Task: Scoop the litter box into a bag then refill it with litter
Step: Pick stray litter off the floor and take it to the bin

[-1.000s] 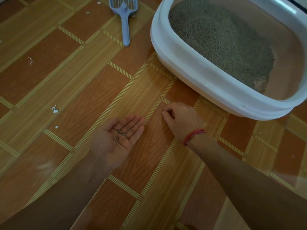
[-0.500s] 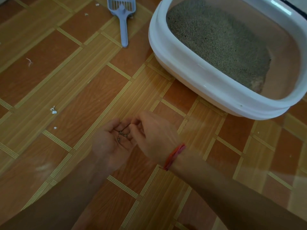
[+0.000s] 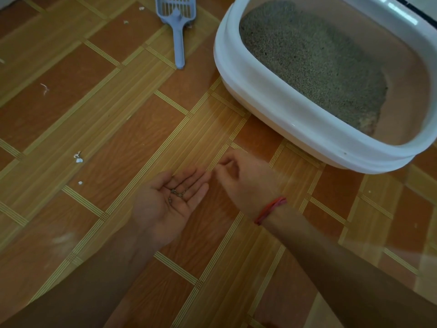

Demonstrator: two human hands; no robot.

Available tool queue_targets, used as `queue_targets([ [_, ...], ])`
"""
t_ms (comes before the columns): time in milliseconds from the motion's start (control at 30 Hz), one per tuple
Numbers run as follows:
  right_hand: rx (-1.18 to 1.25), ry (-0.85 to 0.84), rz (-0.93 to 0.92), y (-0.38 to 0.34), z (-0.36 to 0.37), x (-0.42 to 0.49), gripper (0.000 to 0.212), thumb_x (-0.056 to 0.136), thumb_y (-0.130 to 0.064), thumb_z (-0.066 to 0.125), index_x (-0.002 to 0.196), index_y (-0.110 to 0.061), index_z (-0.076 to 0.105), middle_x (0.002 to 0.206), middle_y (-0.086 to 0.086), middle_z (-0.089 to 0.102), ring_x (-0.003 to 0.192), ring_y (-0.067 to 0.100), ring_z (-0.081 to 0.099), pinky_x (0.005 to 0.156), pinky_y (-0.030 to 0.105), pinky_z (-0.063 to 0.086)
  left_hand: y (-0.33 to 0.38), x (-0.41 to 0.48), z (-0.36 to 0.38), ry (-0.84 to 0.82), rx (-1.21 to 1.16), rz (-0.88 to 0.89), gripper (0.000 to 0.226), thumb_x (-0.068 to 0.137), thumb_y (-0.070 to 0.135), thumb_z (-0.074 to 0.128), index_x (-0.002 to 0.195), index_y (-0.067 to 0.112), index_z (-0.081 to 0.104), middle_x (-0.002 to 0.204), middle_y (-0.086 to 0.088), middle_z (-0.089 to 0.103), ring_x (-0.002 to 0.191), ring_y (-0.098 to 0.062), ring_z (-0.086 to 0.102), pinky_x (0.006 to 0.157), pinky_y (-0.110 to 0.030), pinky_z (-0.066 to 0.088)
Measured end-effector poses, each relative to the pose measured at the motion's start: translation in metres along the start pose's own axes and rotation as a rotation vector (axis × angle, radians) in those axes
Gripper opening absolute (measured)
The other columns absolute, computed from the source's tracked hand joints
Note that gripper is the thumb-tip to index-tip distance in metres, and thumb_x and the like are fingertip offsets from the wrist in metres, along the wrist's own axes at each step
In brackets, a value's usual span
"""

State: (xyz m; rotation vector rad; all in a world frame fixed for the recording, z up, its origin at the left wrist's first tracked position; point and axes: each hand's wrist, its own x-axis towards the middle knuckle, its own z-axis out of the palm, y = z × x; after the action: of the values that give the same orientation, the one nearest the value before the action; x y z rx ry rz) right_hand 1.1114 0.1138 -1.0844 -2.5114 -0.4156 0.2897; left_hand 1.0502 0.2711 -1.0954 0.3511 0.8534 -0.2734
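A: Where are the hands?

B: Both low over the floor (image 3: 113, 119), near the middle. The left hand (image 3: 168, 202) lies palm up, fingers spread flat, with a few dark grains (image 3: 177, 194) of litter resting on the palm and finger bases. It grips nothing; the grains just sit there.

A: And the right?

B: The right hand (image 3: 246, 181) is just right of the left, back upward, with thumb and forefinger pinched together close by the left fingertips. Whether a grain sits in that pinch is too small to tell. A red band (image 3: 270, 209) circles the wrist.

A: Where is the box?

B: The box (image 3: 267, 95) stands far right, white rim, partly cut off by the frame's edge. Grey litter (image 3: 312, 60) fills its far and middle part; the near right end shows bare pinkish bottom. A paler clump sits at the litter's near edge.

A: The scoop?

B: The scoop (image 3: 178, 31), pale blue, lies on the floor at the far edge, left of the box, handle pointing near, slotted head partly out of frame. It is well apart from both hands.

A: Anything between?

B: Only open floor, brown tiles with tan striped bands. A few white scraps (image 3: 78, 158) lie to the left, well apart from the hands, with more specks farther off near the scoop.
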Motion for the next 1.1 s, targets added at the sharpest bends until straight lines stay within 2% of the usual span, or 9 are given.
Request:
queue_targets([
  [67,0.006,0.032,0.094,0.021,-0.005,0.007,0.007,0.095,-0.033,0.056,0.092,-0.028,0.06,0.067,-0.019,0.048,0.061,-0.004,0.046,0.06,0.018,0.04,-0.001,-0.001,0.001,0.011,-0.01,-0.006,0.048,0.103,0.025,0.036,0.098,-0.01,0.07,0.114,-0.024,0.069,0.103,-0.036,0.07,0.089,-0.053,0.052],
  [133,-0.009,0.064,0.182,0.039,-0.009,0.013,0.008,0.095,-0.035,0.057,0.096,-0.029,0.062,0.074,-0.019,0.053,0.069,-0.002,0.051,0.063,0.02,0.045,-0.001,-0.002,0.002,0.019,-0.004,-0.013,0.046,0.104,0.025,0.036,0.106,-0.009,0.066,0.115,-0.024,0.069,0.103,-0.035,0.07,0.089,-0.053,0.052],
  [267,-0.066,0.112,0.256,0.06,-0.013,0.022,0.013,0.094,-0.034,0.058,0.102,-0.026,0.065,0.071,-0.022,0.047,0.067,-0.004,0.047,0.059,0.01,0.035,-0.001,0.0,0.003,0.031,-0.001,-0.02,0.044,0.104,0.025,0.035,0.109,-0.009,0.064,0.114,-0.024,0.069,0.102,-0.035,0.07,0.089,-0.052,0.053],
  [433,-0.07,0.12,0.255,0.066,-0.009,0.028,0.013,0.095,-0.034,0.058,0.1,-0.025,0.066,0.07,-0.023,0.047,0.066,-0.006,0.046,0.058,0.01,0.032,-0.001,0.0,0.002,0.028,0.0,-0.021,0.045,0.104,0.025,0.035,0.108,-0.008,0.065,0.115,-0.024,0.069,0.103,-0.035,0.07,0.089,-0.052,0.053],
  [533,-0.081,0.122,0.234,0.066,-0.007,0.031,0.012,0.095,-0.033,0.057,0.096,-0.025,0.067,0.07,-0.023,0.048,0.066,-0.006,0.046,0.058,0.01,0.032,-0.001,0.001,0.001,0.021,-0.005,-0.019,0.05,0.104,0.025,0.035,0.095,-0.009,0.071,0.114,-0.024,0.069,0.103,-0.035,0.07,0.088,-0.053,0.053],
  [667,-0.107,0.109,0.214,0.067,-0.005,0.034,0.012,0.096,-0.031,0.055,0.092,-0.026,0.065,0.066,-0.02,0.046,0.065,0.001,0.048,0.061,0.021,0.04,-0.001,0.002,0.001,0.015,-0.006,-0.022,0.055,0.103,0.025,0.036,0.083,-0.008,0.076,0.113,-0.023,0.07,0.102,-0.035,0.07,0.088,-0.053,0.052],
  [767,-0.146,0.091,0.196,0.067,-0.004,0.036,0.013,0.096,-0.03,0.052,0.091,-0.026,0.063,0.069,-0.016,0.05,0.07,0.009,0.054,0.063,0.028,0.047,-0.001,0.002,0.0,0.006,-0.009,-0.021,0.054,0.103,0.025,0.036,0.085,-0.008,0.075,0.114,-0.023,0.07,0.103,-0.035,0.07,0.089,-0.054,0.052],
  [900,-0.195,0.046,0.199,0.066,-0.005,0.038,0.016,0.098,-0.03,0.048,0.094,-0.024,0.062,0.079,-0.007,0.061,0.073,0.014,0.058,0.061,0.028,0.047,-0.001,0.001,0.001,0.008,0.01,-0.012,0.047,0.104,0.025,0.035,0.099,-0.008,0.069,0.114,-0.023,0.069,0.103,-0.035,0.07,0.089,-0.053,0.052],
  [1100,-0.099,0.011,0.129,0.032,-0.01,0.023,0.015,0.099,-0.032,0.047,0.095,-0.023,0.059,0.074,-0.013,0.054,0.068,0.006,0.053,0.057,0.026,0.044,0.0,0.001,-0.001,0.017,0.004,-0.011,0.054,0.104,0.025,0.036,0.087,-0.009,0.074,0.114,-0.024,0.069,0.103,-0.036,0.07,0.089,-0.053,0.052],
])
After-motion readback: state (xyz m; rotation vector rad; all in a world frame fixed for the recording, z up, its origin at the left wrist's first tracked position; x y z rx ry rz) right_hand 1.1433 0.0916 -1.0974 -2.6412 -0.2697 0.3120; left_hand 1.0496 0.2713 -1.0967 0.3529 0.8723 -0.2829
